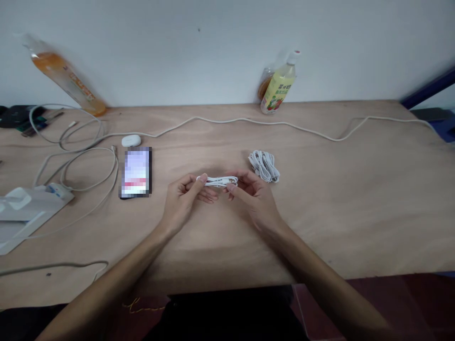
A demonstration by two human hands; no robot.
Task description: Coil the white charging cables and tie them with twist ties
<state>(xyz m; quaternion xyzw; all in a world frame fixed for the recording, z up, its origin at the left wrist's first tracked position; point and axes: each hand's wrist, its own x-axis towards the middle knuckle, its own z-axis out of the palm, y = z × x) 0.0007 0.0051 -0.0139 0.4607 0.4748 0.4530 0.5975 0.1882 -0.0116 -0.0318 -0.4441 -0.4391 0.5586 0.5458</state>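
A bundled white cable (217, 181) is stretched between my two hands, just above the wooden table. My left hand (186, 194) pinches its left end between thumb and fingers. At its right end, my right hand (254, 192) grips it the same way, close to what looks like a plug. Behind my right hand lies a pile of coiled white cables (265, 166) on the tabletop, apart from the fingers. The lower fingers of both hands curl under the bundle.
On the left are a phone (135, 173), a white earbud case (131, 140), loose cables and a white power strip (24, 208). An orange drink bottle (67, 78) and a yellow-labelled bottle (280, 85) stand by the wall. One long cable (220, 121) crosses the back of the table.
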